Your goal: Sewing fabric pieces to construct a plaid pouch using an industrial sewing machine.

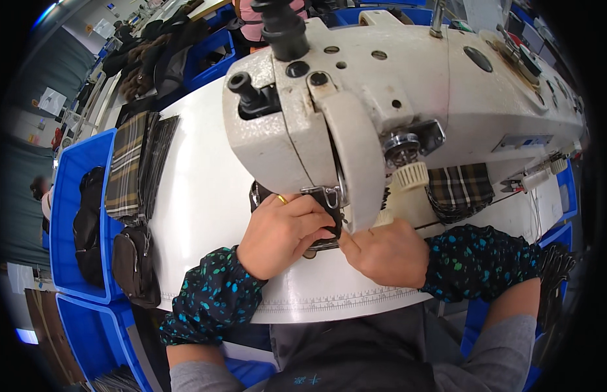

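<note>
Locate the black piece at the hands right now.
In the head view, the black piece is near the centre, against the left hand, beside the right hand, under the sewing machine.

A grey-green curtain (pixel 22 173) hangs left beyond the white table (pixel 192 144).

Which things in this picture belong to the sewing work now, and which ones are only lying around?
In the job, it seems:
dark piece at the left fingers and right fingers
white sewing machine
white table

Apparently lying about, untouched, perhaps supplies:
plaid stack, left
plaid pieces, right
dark pouch, left
blue bin, far left
</note>
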Motion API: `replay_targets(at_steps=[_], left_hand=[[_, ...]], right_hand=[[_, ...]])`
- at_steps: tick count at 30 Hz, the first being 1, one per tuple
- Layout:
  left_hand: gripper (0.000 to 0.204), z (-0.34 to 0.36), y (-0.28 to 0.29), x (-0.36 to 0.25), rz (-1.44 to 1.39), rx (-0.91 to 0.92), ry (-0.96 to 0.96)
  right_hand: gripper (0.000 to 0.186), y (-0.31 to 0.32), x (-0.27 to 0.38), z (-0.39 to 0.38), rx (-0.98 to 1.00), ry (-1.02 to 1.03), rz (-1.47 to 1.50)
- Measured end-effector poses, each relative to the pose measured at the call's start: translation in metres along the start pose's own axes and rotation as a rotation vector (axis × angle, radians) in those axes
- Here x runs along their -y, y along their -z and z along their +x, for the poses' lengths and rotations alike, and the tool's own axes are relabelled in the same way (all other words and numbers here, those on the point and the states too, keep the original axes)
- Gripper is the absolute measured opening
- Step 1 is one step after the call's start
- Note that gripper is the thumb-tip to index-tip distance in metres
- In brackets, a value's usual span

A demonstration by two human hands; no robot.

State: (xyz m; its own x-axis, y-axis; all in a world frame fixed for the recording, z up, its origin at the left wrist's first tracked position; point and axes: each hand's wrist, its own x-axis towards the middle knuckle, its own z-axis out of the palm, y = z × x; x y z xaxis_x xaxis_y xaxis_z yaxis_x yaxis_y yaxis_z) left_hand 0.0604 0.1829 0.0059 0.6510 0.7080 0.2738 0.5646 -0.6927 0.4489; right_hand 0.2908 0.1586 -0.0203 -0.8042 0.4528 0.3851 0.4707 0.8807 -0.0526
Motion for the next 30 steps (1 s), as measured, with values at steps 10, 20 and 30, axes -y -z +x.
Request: replay_targets(at_steps=[10,20,30], left_hand=[[0.018,0.006,-0.011,0.021,-0.077,-0.098,0.194],[0.018,0.012,0.003,0.014,-0.364,-0.025,0.493],[0.020,0.008,-0.004,0.018,-0.099,-0.046,0.280]], right_hand=[[0.023,-0.015,-0.015,0.006,-0.088,-0.034,-0.040],[0.031,-0.014,-0.018,0.003,-0.059,-0.025,-0.024],[0.031,-0.007,-0.014,0.003,-0.071,0.007,-0.027]])
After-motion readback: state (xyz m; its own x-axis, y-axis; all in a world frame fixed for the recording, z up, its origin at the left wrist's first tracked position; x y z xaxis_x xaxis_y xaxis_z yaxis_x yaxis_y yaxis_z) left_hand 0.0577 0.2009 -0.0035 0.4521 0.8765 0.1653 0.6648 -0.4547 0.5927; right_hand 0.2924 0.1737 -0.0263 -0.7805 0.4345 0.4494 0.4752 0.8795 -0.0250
